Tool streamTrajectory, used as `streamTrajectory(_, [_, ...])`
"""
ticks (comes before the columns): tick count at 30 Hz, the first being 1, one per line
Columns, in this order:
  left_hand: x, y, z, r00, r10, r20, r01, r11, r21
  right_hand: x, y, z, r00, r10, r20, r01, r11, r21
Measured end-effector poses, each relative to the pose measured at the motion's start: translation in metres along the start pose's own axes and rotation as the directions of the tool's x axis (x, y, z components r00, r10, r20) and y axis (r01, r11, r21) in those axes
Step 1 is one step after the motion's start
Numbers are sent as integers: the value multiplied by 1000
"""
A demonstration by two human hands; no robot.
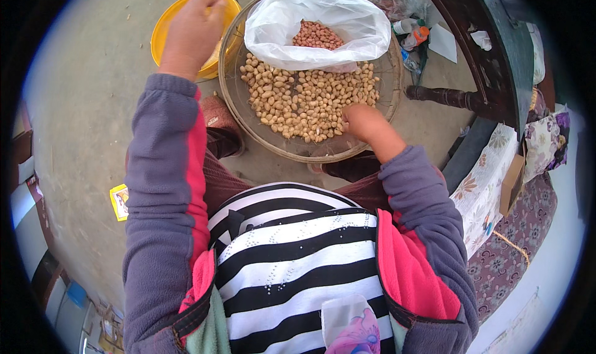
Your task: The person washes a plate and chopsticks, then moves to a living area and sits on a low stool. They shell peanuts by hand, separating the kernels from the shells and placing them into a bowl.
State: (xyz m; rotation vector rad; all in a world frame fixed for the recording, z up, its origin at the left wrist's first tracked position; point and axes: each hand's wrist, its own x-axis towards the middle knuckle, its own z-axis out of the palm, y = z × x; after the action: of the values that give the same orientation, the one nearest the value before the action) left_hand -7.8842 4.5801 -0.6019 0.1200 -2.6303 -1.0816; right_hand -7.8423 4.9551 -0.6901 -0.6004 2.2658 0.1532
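My left hand is over a yellow plastic bucket, thumb and fingers apart, and I see nothing in it. Right of the bucket lies a large round shallow sieve with a wooden-looking rim. Unshelled peanuts are spread across it. My right hand reaches down to their near right edge with curled fingers; whether it grips a peanut is hidden. At the sieve's far side stands a wide-mouthed white plastic bag holding shelled peanuts with red skins.
Plastic bottles and crumpled clear plastic lie right of the sieve. A dark wooden piece of furniture with a turned leg stands there too. A brown shoe sits by the sieve's left edge. On the left floor is a yellow packet.
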Motion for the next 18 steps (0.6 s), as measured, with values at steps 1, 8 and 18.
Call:
streamTrajectory(1, [-3, 13, 6, 1000, 14, 28, -11, 996, -90, 5, 2, 15, 999, 6, -38, -8, 999, -37])
streamTrajectory(8, [-31, 51, 41, 921, 210, 328, -110, 948, -297, -1, 3, 14, 974, -58, -221, 80, 993, 90])
streamTrajectory(18, [-41, 60, 54, 873, 276, 402, -171, 946, -277, 25, -20, 16, 970, -103, -221, 144, 973, 178])
